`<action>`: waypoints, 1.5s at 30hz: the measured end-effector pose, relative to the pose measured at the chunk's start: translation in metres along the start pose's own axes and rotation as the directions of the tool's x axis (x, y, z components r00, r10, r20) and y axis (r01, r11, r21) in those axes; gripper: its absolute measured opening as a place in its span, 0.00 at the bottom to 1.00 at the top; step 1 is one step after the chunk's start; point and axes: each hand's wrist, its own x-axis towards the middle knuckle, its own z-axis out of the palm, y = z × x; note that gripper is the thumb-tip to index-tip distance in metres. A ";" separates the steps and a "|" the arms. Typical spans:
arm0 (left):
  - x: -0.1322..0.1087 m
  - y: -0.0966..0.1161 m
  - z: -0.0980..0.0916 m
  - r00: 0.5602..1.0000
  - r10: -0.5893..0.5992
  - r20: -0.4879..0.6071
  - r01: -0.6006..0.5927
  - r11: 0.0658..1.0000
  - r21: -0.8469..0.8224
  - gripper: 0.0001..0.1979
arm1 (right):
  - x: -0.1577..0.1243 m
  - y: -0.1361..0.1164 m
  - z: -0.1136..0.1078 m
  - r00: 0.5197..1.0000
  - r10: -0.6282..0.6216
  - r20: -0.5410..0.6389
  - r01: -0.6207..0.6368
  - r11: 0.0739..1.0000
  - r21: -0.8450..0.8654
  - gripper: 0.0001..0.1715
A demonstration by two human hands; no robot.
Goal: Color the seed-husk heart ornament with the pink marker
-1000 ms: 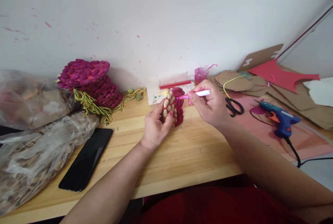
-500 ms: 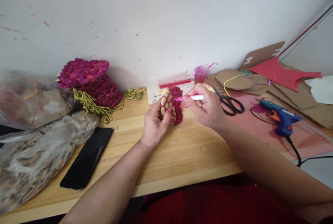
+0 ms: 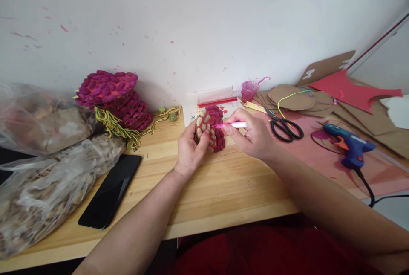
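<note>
My left hand (image 3: 191, 149) is closed around a craft piece covered with peanut shells (image 3: 198, 132), its thumb pressed on the front. The shells facing me are mostly tan; those on the right side are painted deep pink. Between the thumb and fingers of my right hand (image 3: 251, 134) is a slim white-handled paintbrush (image 3: 238, 125) with a pink front end. Its tip is at the tan shells, close to my left thumb; whether it touches them I cannot tell. Behind the piece lies a white sheet with small coloured stars (image 3: 188, 115).
Left: a large magenta shell-covered piece (image 3: 107, 87) with yellow-green yarn, plastic bags (image 3: 60, 189) and a black phone (image 3: 110, 192). Right: a pink-stained cup (image 3: 249, 91), black scissors (image 3: 283, 125), cardboard pieces (image 3: 292, 97) and a blue glue gun (image 3: 353, 147) with a cord.
The brush tip has moved slightly down across the shells, and my right hand has lowered a little with it. My left hand keeps its hold. The whole view has shifted slightly.
</note>
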 end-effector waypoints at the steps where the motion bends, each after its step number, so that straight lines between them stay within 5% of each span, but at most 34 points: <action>1: 0.000 0.000 0.000 1.000 -0.002 -0.003 0.002 1.000 -0.001 0.15 | 0.000 0.000 0.000 1.000 -0.001 -0.006 0.001 1.000 -0.001 0.08; 15: 0.002 -0.001 -0.001 0.999 -0.042 0.001 0.042 0.998 -0.044 0.12 | -0.001 0.008 0.002 0.998 -0.042 -0.037 0.043 0.999 0.015 0.05; 31: 0.004 -0.002 -0.002 0.997 -0.079 0.002 0.079 0.994 -0.073 0.09 | -0.001 0.008 0.002 0.998 -0.017 0.063 0.018 1.000 -0.023 0.05; 37: 0.003 -0.001 -0.003 0.998 -0.057 0.003 0.057 0.996 -0.070 0.10 | 0.000 0.007 0.001 0.999 -0.032 -0.024 0.033 0.999 0.022 0.04; 45: 0.004 0.000 -0.003 0.997 -0.070 0.014 0.071 0.995 -0.069 0.11 | -0.001 0.008 0.002 0.999 -0.046 0.002 0.046 0.999 0.008 0.03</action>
